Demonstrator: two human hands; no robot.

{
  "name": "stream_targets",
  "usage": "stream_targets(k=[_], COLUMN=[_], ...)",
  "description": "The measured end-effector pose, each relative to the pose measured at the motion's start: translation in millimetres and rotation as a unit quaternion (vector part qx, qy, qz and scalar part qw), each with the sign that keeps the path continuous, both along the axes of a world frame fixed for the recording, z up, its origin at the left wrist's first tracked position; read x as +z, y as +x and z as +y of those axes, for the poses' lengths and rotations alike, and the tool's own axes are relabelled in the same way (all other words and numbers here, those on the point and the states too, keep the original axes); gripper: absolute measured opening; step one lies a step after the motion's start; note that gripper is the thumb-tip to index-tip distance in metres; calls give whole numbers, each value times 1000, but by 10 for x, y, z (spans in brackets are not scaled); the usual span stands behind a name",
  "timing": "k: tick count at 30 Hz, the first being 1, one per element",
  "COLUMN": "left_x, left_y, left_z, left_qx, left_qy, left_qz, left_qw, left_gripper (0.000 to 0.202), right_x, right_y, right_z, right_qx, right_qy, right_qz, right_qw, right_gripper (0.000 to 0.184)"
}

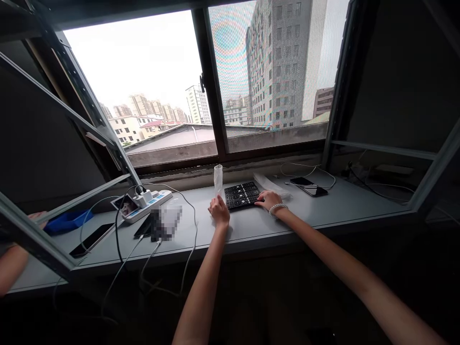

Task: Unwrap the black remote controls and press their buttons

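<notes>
Several black remote controls (243, 195) with rows of small buttons lie side by side on the grey tabletop. My left hand (219, 210) is closed around the lower end of a clear plastic sleeve (218, 179), which stands upright just left of the remotes. With its fingertips, my right hand (269, 200) pinches the near right end of the remotes; a beaded bracelet circles that wrist. Behind the right hand, another clear plastic sleeve (269, 184) lies flat, partly covered by the hand.
A phone (309, 187) with a white cable lies to the right. On the left are a power strip (149, 206), cables, a tablet-like device (92, 239) and a blue tray (68, 222). Metal shelf posts flank the table. Another person's arm (13, 268) shows at far left.
</notes>
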State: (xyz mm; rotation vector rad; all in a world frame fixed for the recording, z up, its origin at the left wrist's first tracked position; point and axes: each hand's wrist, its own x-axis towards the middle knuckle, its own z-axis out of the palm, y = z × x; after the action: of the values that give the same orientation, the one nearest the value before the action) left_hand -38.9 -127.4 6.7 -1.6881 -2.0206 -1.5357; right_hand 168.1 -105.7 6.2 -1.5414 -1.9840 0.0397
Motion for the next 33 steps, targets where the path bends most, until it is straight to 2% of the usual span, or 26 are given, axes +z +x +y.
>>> stream_targets(k=[4, 6, 10, 16, 23, 29, 33], left_x=[19, 29, 39, 54, 66, 75, 64], left_y=[26, 51, 93, 98, 102, 104, 115], left_z=[-30, -56, -97, -104, -117, -110, -100], left_qx=[-13, -17, 12, 39, 22, 28, -21], left_qy=[-13, -42, -92, -90, -107, -57, -42], left_qz=[23, 48, 66, 78, 78, 101, 145], left_qw=[1000, 998, 993, 992, 991, 993, 988], left_gripper=[57, 55, 54, 50, 49, 42, 34], right_x=[32, 28, 12, -9, -55, -20, 75], right_y=[-6, 9, 56, 94, 126, 138, 115], right_z=[-54, -85, -152, -152, -105, -127, -180], right_qx=[-3, 6, 14, -24, -27, -36, -28], right_qy=[-1, 10, 22, 24, 16, -7, -2], right_qz=[-49, -58, -56, -24, -2, 13, 60], right_qw=[999, 998, 998, 999, 1000, 999, 998], right_gripper=[17, 24, 29, 27, 26, 34, 45])
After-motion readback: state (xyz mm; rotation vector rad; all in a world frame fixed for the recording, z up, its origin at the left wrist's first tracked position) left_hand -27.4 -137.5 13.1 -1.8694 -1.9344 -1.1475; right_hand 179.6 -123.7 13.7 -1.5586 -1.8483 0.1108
